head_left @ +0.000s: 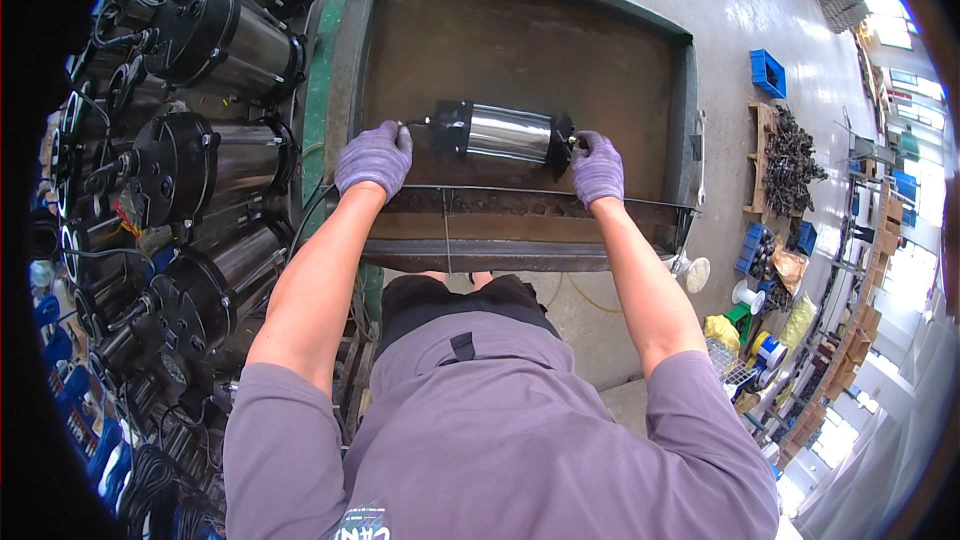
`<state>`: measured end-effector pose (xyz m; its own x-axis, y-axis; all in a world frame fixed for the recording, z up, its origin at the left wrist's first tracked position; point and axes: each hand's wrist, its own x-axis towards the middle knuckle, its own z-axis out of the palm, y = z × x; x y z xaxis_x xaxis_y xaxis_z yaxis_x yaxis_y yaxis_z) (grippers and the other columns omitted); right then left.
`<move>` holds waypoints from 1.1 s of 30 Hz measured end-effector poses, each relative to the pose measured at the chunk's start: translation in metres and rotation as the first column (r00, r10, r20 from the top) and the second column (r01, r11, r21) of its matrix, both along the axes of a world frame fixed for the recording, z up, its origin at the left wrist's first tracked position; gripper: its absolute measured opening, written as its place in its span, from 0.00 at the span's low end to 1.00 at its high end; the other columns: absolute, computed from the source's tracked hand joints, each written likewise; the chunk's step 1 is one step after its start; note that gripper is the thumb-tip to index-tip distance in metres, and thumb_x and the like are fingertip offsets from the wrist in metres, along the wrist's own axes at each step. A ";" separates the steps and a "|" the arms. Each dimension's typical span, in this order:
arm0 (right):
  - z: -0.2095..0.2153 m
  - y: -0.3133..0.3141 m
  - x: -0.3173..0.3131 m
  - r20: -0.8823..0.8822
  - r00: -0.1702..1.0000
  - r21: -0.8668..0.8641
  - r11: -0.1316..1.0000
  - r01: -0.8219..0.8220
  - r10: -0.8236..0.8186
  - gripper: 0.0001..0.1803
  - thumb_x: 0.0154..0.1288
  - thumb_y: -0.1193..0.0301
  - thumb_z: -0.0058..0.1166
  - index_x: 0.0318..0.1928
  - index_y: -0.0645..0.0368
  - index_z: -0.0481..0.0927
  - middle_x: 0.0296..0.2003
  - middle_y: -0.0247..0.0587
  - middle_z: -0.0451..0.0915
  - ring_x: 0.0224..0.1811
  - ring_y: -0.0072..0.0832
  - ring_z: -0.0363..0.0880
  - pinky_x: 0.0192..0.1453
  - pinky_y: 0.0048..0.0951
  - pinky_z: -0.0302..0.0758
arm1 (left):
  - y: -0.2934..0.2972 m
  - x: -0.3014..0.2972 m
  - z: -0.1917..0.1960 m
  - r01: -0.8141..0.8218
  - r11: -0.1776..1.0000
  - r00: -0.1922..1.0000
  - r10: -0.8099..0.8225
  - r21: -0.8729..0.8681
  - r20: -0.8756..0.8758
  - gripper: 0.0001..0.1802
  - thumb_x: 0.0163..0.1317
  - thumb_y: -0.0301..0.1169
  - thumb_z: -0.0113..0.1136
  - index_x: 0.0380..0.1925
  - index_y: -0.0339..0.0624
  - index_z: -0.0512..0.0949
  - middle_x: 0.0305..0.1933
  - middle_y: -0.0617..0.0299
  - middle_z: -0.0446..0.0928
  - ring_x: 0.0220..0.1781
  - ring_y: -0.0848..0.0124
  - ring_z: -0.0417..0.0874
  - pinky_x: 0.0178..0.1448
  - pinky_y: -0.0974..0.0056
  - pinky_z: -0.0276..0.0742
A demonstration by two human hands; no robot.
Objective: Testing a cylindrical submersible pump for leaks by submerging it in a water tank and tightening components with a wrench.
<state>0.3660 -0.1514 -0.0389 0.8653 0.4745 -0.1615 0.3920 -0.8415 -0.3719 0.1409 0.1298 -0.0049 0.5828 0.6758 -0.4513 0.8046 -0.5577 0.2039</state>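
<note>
A motor with a shiny metal barrel [508, 132] and black end caps lies crosswise between my hands, at or just above the brown water of a metal tank [345, 70]. My left hand [375, 160], in a purple-grey glove, is closed around the thin fitting at the motor's left end. At the other end, my right hand [598, 168], gloved alike, grips the short shaft that sticks out past the black flange. My fingers hide part of both ends. How far the motor's underside dips into the water I cannot tell.
A dark metal bar [540, 205] crosses the tank's near side, below my wrists. Several similar larger motors [240, 155] with cables are stacked at the left. On the floor to the right stand a blue crate [768, 73] and a pallet [760, 160] of dark metal parts.
</note>
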 end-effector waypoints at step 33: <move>-0.035 0.035 0.045 -0.768 0.639 0.115 0.972 0.205 -0.044 0.15 0.73 0.77 0.50 0.56 0.59 0.82 0.33 0.42 0.84 0.25 0.29 0.81 0.32 0.34 0.82 | 0.001 -0.001 0.000 -0.049 0.999 0.999 0.049 0.004 0.023 0.21 0.78 0.48 0.46 0.49 0.45 0.79 0.45 0.43 0.87 0.51 0.42 0.87 0.56 0.40 0.81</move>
